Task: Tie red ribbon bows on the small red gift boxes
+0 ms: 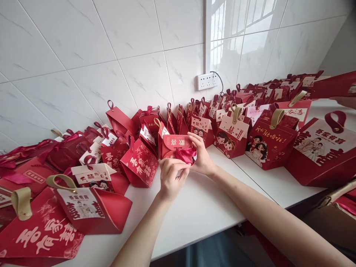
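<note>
A small red gift box [175,141] with pale lettering stands on the white table in front of me. A bright pink ribbon [185,154] crosses its front. My left hand [172,177] is closed in a pinch at the ribbon's lower edge. Around the box's right side curls my right hand [202,157], its fingertips at the top edge and by the ribbon. The hands partly hide the lower half of this box. Just left of it, a red box with white characters [140,163] leans among other boxes.
Many red wedding boxes line the wall, including a tan-handled pair box [272,139] on the right. A power strip [207,81] is fixed to the tiles. At far right, another person's hand [345,101] is beside a red piece. A cardboard carton [330,215] stands lower right.
</note>
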Demonstrator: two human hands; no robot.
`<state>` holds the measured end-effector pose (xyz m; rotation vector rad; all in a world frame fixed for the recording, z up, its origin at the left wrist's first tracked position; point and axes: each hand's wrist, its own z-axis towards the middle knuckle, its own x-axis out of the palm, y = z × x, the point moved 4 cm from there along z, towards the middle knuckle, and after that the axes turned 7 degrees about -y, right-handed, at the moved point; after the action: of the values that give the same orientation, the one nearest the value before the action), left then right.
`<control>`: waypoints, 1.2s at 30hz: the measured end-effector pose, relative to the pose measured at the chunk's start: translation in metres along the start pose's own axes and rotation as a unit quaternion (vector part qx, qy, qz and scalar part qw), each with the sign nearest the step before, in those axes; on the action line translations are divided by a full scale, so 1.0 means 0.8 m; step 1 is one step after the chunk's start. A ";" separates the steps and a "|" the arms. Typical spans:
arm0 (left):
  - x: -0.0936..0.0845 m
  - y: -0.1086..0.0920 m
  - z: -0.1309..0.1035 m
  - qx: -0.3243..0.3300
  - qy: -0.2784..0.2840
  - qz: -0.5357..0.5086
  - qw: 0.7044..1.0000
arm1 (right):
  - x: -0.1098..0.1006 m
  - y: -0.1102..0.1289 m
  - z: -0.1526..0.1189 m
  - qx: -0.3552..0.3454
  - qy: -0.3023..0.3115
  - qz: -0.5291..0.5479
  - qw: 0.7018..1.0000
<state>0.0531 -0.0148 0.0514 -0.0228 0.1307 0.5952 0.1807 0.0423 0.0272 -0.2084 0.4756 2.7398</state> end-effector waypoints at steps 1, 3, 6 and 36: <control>0.000 0.000 0.000 0.001 0.000 0.000 1.000 | 0.000 0.000 0.000 0.001 0.000 -0.001 1.000; 0.000 -0.001 0.000 0.002 0.001 -0.001 1.000 | 0.000 -0.002 0.000 0.007 0.002 -0.007 1.000; 0.000 0.000 0.000 0.001 0.002 -0.002 1.000 | 0.000 -0.001 0.000 0.005 0.002 -0.001 1.000; -0.001 -0.004 0.002 0.003 -0.010 -0.017 1.000 | -0.001 0.000 0.001 0.005 -0.005 0.007 1.000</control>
<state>0.0545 -0.0176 0.0530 -0.0131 0.1120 0.5619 0.1811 0.0423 0.0281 -0.1888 0.4882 2.7499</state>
